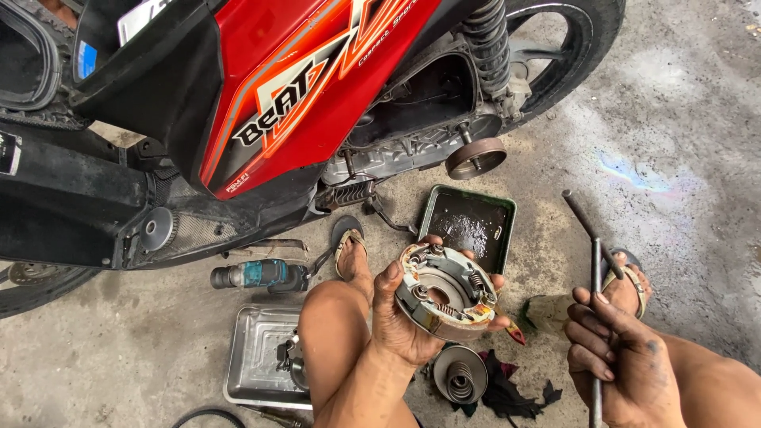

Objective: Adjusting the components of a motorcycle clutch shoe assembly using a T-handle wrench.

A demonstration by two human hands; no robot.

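My left hand (pixel 396 321) grips a round metal clutch assembly (pixel 445 292) with springs and curved shoes, held face up above my knee. My right hand (pixel 614 357) is closed around the upright shaft of a T-shaped metal wrench (pixel 594 261), whose crossbar slants up to the left. The two hands are apart. Below the clutch, a round pulley part with a spring (pixel 460 376) lies on the floor beside a dark rag (pixel 507 388).
A red and black scooter (pixel 301 95) stands ahead with its side cover off. A green tray of dark oil (pixel 469 223) sits on the concrete. A steel tray (pixel 258 357) holds small parts at lower left, near a cordless drill (pixel 258 276). My sandalled feet rest on the floor.
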